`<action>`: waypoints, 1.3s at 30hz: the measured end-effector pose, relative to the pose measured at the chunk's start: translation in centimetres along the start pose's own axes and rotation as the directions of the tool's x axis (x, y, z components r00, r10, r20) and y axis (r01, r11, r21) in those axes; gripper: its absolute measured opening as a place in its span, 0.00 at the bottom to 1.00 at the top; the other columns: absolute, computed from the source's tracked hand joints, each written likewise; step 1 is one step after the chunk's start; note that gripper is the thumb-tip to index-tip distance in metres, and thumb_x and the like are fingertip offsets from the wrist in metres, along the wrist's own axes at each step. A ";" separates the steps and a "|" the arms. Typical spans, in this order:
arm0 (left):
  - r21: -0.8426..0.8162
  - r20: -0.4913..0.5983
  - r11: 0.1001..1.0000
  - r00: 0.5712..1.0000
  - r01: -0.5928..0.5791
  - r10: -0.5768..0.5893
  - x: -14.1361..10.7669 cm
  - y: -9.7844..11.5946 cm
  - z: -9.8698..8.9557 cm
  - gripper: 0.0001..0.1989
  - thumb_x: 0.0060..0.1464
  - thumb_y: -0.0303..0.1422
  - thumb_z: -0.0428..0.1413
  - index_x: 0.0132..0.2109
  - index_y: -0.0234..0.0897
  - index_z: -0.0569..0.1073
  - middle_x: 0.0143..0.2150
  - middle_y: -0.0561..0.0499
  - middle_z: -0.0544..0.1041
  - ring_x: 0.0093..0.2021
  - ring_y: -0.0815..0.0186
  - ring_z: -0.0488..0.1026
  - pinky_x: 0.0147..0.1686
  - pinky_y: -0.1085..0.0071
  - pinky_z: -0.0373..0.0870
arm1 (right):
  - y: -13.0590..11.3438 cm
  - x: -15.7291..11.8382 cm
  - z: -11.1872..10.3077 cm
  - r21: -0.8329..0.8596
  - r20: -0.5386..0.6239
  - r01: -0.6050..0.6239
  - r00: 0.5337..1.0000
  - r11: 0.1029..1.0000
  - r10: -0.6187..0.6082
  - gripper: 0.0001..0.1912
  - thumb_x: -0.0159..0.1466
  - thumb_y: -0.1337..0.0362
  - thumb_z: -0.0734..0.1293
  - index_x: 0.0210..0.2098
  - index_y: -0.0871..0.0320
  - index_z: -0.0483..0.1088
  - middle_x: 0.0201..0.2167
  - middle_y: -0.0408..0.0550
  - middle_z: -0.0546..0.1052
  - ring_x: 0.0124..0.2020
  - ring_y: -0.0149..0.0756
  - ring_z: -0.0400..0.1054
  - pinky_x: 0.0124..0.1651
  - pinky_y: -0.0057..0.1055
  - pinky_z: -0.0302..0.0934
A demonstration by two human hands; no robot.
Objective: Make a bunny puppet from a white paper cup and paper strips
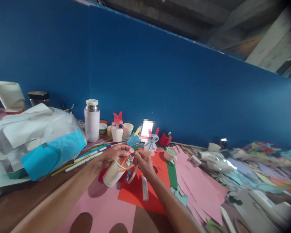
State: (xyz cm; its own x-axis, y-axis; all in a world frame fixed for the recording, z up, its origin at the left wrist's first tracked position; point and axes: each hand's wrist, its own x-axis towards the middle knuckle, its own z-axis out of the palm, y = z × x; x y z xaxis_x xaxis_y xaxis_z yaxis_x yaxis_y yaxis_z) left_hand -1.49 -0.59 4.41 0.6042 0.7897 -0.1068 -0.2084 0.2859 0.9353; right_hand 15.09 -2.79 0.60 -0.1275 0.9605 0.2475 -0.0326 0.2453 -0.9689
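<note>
A cream paper cup [113, 174] leans on its side over pink and red paper, its mouth turned towards my hands. Orange strips [126, 168] rise from its rim, and a pale curled strip [134, 174] hangs beside it. Over the cup's mouth, my left hand [117, 153] is closed in a pinch. Close to its fingertips, my right hand [142, 161] pinches too. What sits between the fingers is too small to make out. Below my right hand a white tube [145, 188] lies on the red paper [133, 194].
Markers [87, 160] and a plastic bag of paper scraps [38, 139] lie left. Behind stand a thermos [92, 121], a cup with a red paper figure [117, 134] and a mug [170, 155]. Pink sheets [199, 184] and scraps [264, 174] spread right, below a blue partition [160, 81].
</note>
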 end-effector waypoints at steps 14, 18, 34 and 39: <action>0.285 -0.083 0.950 0.985 -0.124 0.154 0.0 0.3 1.0 0.07 0.40 0.30 0.59 0.28 0.31 0.71 0.20 0.54 0.69 0.21 0.72 0.65 0.23 0.74 0.59 | -1.0 -0.4 0.8 -0.029 -0.018 0.008 1.000 1.000 -0.008 0.15 0.57 0.57 0.62 0.19 0.60 0.63 0.12 0.38 0.63 0.14 0.23 0.54 0.20 0.22 0.48; 0.401 -0.132 0.907 0.972 -0.125 0.193 0.3 -0.1 0.7 0.09 0.41 0.33 0.59 0.30 0.30 0.71 0.21 0.53 0.70 0.21 0.72 0.66 0.24 0.74 0.61 | -0.9 -0.5 0.9 -0.133 -0.046 0.053 0.997 0.990 -0.059 0.14 0.59 0.58 0.60 0.20 0.59 0.64 0.14 0.39 0.64 0.17 0.25 0.56 0.23 0.23 0.51; 0.441 -0.073 0.887 0.979 -0.139 0.190 0.5 -0.6 -0.1 0.13 0.42 0.36 0.58 0.34 0.31 0.73 0.26 0.51 0.74 0.27 0.69 0.69 0.29 0.73 0.63 | -0.4 -0.2 0.7 -0.233 -0.078 0.075 0.992 0.969 -0.096 0.12 0.58 0.61 0.60 0.21 0.59 0.65 0.16 0.39 0.64 0.19 0.27 0.57 0.24 0.23 0.52; 0.447 -0.085 0.887 0.981 -0.119 0.174 0.3 -0.1 -0.2 0.12 0.42 0.34 0.58 0.33 0.31 0.73 0.29 0.48 0.75 0.30 0.66 0.71 0.32 0.71 0.65 | -0.5 -0.3 0.9 -0.190 -0.086 0.065 0.993 0.980 -0.083 0.16 0.58 0.57 0.60 0.19 0.59 0.65 0.14 0.39 0.65 0.18 0.26 0.58 0.23 0.23 0.51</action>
State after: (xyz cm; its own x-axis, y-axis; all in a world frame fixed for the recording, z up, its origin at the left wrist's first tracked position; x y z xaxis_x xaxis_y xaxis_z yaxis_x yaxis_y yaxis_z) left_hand -1.45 -0.23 4.20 0.4909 0.8707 0.0293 0.0875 -0.0828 0.9927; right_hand 14.26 -3.29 1.00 -0.0384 0.9446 0.3259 0.1483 0.3279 -0.9330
